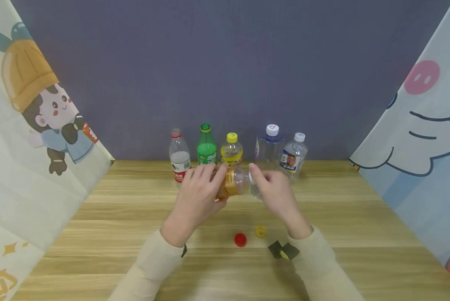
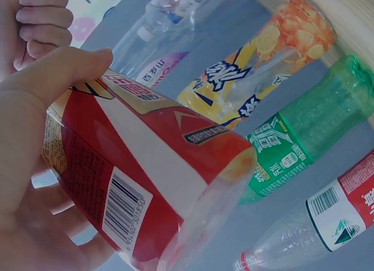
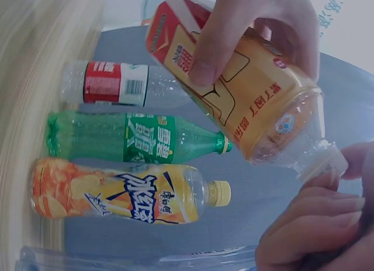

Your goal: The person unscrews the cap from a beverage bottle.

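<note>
My left hand (image 1: pixel 198 190) grips a clear plastic bottle (image 1: pixel 230 184) round its orange and red label. The bottle is tipped on its side above the table, with its neck towards the right. At that neck, the thumb and fingers of my right hand (image 1: pixel 277 192) pinch a white cap (image 3: pixel 327 162). The right wrist view shows the cap at the bottle's mouth; whether it is still threaded on cannot be told. Two loose caps, one red (image 1: pixel 240 240) and one yellow (image 1: pixel 260 231), lie on the table below the hands.
Behind the hands stand a red-labelled clear bottle (image 1: pixel 180 161) and a green bottle (image 1: pixel 206 146), both uncapped, a yellow-capped bottle (image 1: pixel 231 155), a large white-capped bottle (image 1: pixel 271 146) and a blue-labelled white-capped bottle (image 1: pixel 294 154). A dark wall rises behind; printed curtains flank the wooden table (image 1: pixel 116 225).
</note>
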Demonstrator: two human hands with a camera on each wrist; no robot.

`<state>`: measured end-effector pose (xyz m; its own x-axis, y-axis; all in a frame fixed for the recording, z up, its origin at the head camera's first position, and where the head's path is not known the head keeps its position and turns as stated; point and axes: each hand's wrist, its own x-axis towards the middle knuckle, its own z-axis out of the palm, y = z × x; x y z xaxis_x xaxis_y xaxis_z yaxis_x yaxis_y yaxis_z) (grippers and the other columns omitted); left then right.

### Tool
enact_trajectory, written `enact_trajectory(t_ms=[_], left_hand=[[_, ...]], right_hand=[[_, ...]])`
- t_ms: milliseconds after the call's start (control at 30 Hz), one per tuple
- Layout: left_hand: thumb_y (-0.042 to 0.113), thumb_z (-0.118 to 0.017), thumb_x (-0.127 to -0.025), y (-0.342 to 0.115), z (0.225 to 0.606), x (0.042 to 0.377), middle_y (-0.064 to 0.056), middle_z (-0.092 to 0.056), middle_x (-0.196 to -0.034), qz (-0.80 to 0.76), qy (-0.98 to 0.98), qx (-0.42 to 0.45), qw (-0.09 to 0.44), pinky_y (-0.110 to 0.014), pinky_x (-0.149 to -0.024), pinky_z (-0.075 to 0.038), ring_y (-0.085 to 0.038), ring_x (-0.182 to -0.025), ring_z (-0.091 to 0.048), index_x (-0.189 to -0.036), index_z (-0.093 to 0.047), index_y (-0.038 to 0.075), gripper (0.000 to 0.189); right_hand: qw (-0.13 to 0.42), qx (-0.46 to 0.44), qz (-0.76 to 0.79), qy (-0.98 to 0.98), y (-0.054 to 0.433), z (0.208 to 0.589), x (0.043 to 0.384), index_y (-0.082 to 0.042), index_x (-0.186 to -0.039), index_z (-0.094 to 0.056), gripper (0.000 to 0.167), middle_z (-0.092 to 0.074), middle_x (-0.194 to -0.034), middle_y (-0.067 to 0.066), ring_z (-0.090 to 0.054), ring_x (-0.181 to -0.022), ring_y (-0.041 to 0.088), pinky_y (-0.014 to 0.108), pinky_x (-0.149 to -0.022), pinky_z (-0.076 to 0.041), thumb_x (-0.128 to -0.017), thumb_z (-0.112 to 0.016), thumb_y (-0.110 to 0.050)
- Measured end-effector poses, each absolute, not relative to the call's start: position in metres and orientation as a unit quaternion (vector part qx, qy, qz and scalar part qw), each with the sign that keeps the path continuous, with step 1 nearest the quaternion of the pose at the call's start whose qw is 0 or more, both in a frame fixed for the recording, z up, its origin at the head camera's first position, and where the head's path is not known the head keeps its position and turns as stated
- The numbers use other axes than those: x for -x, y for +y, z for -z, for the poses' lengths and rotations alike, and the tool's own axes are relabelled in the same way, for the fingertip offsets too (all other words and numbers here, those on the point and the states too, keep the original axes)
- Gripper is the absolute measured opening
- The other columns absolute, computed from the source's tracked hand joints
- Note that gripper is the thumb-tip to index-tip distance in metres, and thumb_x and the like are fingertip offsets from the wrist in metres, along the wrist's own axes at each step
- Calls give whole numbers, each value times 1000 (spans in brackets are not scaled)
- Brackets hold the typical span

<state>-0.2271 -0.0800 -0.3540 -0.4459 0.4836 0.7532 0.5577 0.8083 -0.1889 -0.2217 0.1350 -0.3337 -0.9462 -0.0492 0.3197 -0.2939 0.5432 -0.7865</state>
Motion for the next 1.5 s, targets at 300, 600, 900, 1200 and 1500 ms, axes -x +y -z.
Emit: enact_trajectory(t_ms=[300, 600, 900, 1200, 1500], left_hand=[[33, -91, -60, -80, 351, 225, -11, -68, -109, 48, -838, 314, 443, -42, -72, -50, -30, -94, -64, -126, -61, 7, 76], [31, -92, -58, -84, 349, 222, -10, -70, -112, 88, -862, 320, 384, -43, -72, -54, -30, -97, -66, -125, -62, 5, 78], [33, -92, -60, -86, 346, 222, -10, -68, -114, 93, -869, 314, 371, -44, -76, -53, -30, -99, -65, -130, -60, 6, 82], [29, -93, -62, -89, 345, 222, -11, -66, -119, 83, -876, 298, 370, -47, -81, -52, -32, -106, -63, -133, -59, 8, 81], [27, -92, -63, -88, 347, 224, -10, -65, -115, 59, -869, 305, 386, -45, -79, -51, -32, -104, -62, -131, -59, 11, 77]], right_hand=[[117, -125, -535, -828, 137, 334, 224, -14, -57, -44, 56, -39, -50, -5, -33, -46, 10, 24, -42, -27, -103, -56, -42], [175, -206, -477, -837, 138, 337, 223, -11, -66, -51, 43, -47, -57, -2, -42, -50, 14, 26, -46, -37, -103, -60, -32], [190, -182, -476, -839, 140, 337, 224, -8, -69, -58, 46, -48, -58, 0, -43, -52, 17, 29, -48, -38, -105, -53, -37], [147, -110, -511, -840, 146, 331, 223, -5, -62, -50, 64, -43, -48, 1, -39, -43, 17, 31, -42, -34, -104, -46, -53], [60, -94, -554, -825, 146, 327, 220, -3, -67, -55, 64, -47, -49, 4, -39, -38, 16, 29, -36, -35, -101, -52, -58]])
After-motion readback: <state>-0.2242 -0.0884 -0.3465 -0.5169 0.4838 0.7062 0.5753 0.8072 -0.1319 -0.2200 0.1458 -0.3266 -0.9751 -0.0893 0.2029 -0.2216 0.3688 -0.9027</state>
